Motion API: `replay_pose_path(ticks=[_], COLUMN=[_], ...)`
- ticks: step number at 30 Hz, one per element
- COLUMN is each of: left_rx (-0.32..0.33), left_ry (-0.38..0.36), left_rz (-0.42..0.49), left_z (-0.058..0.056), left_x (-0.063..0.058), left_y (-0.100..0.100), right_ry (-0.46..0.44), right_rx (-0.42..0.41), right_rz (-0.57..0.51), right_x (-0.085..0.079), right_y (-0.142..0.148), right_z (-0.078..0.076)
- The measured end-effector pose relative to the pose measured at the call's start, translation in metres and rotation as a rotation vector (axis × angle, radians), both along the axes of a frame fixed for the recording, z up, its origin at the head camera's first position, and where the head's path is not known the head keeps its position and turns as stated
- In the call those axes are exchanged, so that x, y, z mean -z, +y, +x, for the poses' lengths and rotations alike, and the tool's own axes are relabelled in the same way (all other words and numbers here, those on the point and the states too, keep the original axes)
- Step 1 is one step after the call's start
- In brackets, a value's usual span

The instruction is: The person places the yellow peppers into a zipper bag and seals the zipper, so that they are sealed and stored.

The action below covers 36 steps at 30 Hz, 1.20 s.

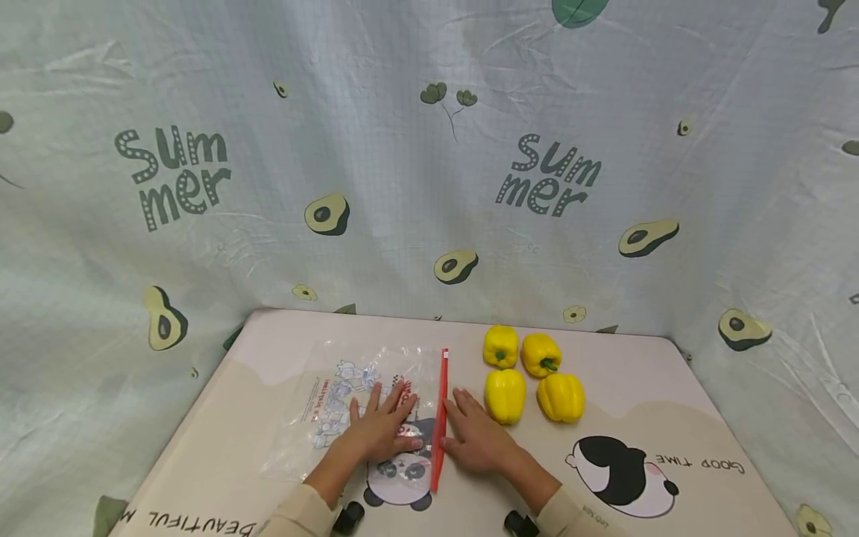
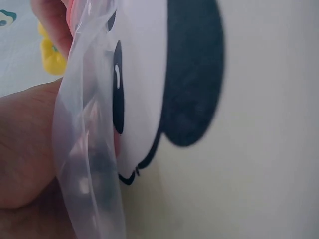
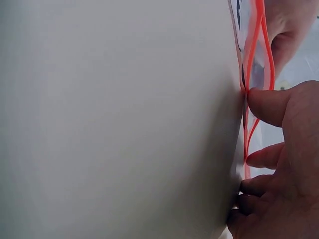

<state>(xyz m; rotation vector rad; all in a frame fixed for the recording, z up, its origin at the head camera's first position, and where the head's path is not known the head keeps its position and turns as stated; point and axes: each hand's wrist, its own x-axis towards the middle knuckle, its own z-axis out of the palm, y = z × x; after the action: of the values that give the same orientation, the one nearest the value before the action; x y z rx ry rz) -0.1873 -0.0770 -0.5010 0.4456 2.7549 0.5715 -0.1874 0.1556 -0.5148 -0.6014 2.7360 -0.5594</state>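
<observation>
A clear plastic zip bag (image 1: 302, 403) with printed figures lies flat on the table, its red zip edge (image 1: 441, 425) facing right. My left hand (image 1: 376, 432) rests on the bag with its fingers spread. Just right of the zip, my right hand (image 1: 479, 440) touches the red edge with thumb and fingertips, which stand apart in the right wrist view. There, the two red strips (image 3: 253, 40) bow away from each other in places. In the left wrist view, the clear film (image 2: 84, 164) stands loosely raised beside the left hand (image 2: 25, 144).
Several yellow bell peppers (image 1: 505, 395) stand grouped right of the bag, beyond the right hand. The pale table mat (image 1: 644, 373) carries a panda print, a dog print (image 1: 624, 477) and lettering. A curtain (image 1: 376, 149) with avocado prints hangs behind the table.
</observation>
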Motion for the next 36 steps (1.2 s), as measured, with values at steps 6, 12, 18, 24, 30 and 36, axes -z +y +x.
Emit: replay_pose_path(ticks=[6, 12, 18, 24, 30, 36], left_rx=[0.006, 0.006, 0.006, 0.015, 0.03, -0.001], left_ry=[-0.006, -0.001, -0.009, -0.015, -0.012, 0.002], left_rz=[0.007, -0.002, 0.019, 0.026, 0.02, 0.059], left_z=[0.0008, -0.0006, -0.0014, -0.0037, -0.0035, -0.0062], left_x=[-0.002, -0.0027, -0.0025, -0.0003, -0.0038, -0.0073], left_y=[-0.0011, -0.0014, -0.0013, -0.0015, -0.0026, -0.0006], right_ry=[0.011, 0.024, 0.033, 0.034, 0.035, 0.036], right_rx=[0.005, -0.005, -0.023, -0.028, -0.018, -0.023], right_rz=[0.014, 0.055, 0.077, 0.068, 0.07, 0.077], right_x=[0.0049, 0.005, -0.0006, 0.0008, 0.0, -0.003], right_y=[-0.0011, -0.0025, -0.0045, -0.0039, -0.0043, -0.0046], right_z=[0.0004, 0.001, 0.0026, 0.0016, 0.0013, 0.0025])
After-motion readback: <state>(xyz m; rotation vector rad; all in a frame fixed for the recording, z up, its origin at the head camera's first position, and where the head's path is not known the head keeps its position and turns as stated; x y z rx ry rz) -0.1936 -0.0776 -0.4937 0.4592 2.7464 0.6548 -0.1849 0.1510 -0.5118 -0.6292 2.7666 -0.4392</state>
